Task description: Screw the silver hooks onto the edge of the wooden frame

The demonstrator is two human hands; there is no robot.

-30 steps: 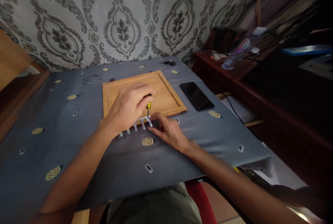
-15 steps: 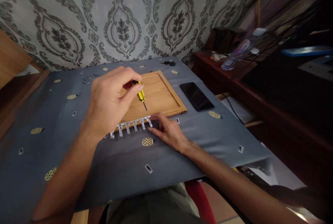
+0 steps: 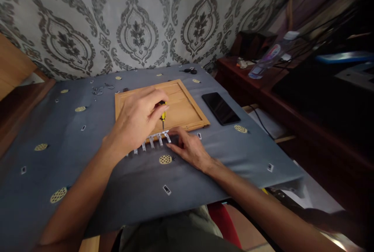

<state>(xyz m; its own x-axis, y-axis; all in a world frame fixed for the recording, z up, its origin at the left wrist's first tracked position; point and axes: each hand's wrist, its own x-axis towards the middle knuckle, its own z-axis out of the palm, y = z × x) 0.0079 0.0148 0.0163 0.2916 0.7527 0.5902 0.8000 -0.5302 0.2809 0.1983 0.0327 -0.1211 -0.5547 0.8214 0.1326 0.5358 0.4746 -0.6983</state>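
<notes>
My left hand [image 3: 140, 117] is closed around the yellow and black handle of a screwdriver [image 3: 163, 116], held upright with its tip down at the metal hook rail [image 3: 152, 139]. That silvery rail has several hooks and lies along the near edge of a framed wooden panel [image 3: 179, 102]; its left part is mostly hidden by my left hand. My right hand [image 3: 188, 147] pinches the rail's right end, thumb below and fingers above. Any screw under the tip is too small to make out.
A black phone [image 3: 221, 108] lies right of the panel. Keys [image 3: 189, 70] are at the back of the blue tablecloth [image 3: 131, 197], and small metal pieces [image 3: 97, 90] at the back left. A plastic bottle [image 3: 270, 57] stands on the dark side table [image 3: 233, 74].
My left hand has moved right and down with the screwdriver, bringing its tip to the rail and turning it more upright. My right hand stays in place.
</notes>
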